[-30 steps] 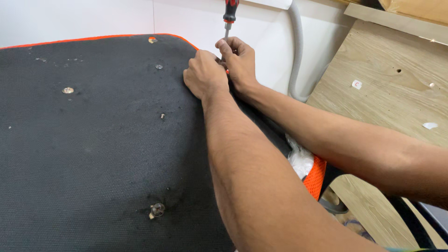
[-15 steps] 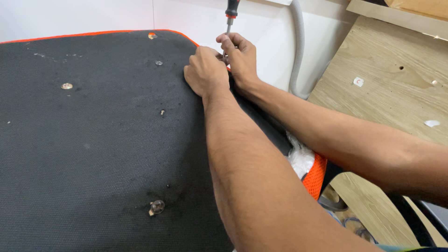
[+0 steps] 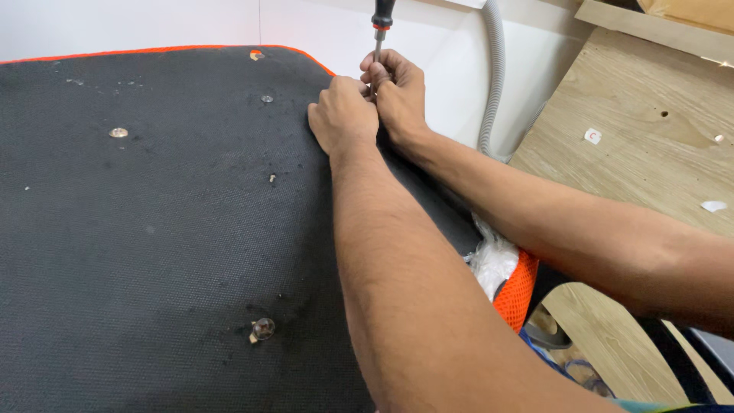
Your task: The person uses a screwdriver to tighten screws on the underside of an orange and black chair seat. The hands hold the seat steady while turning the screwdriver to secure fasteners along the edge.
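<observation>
Black mesh fabric with an orange border covers the big padded panel (image 3: 153,229) that fills the left and middle of the view, with small round metal fasteners dotted over it, one near the upper left (image 3: 118,132) and one near the bottom (image 3: 263,328). Both hands meet at the panel's upper right edge. The left hand (image 3: 342,115) rests knuckles up on the fabric, its fingers curled down tight at the edge; what they press or pinch there is hidden. The right hand (image 3: 397,95) sits just beside it, touching it, with its fingers clenched round the thin metal shaft of a screwdriver (image 3: 379,30). The screwdriver stands nearly upright, its black and red handle rising above the hands to the top of the picture, its tip hidden between them at the panel's edge. Behind the hands runs a white wall with a grey corrugated hose (image 3: 495,76) hanging down it. To the right leans a light wooden board (image 3: 642,145), and below the right forearm show crumpled clear plastic (image 3: 493,260) and a patch of orange mesh (image 3: 516,294)
</observation>
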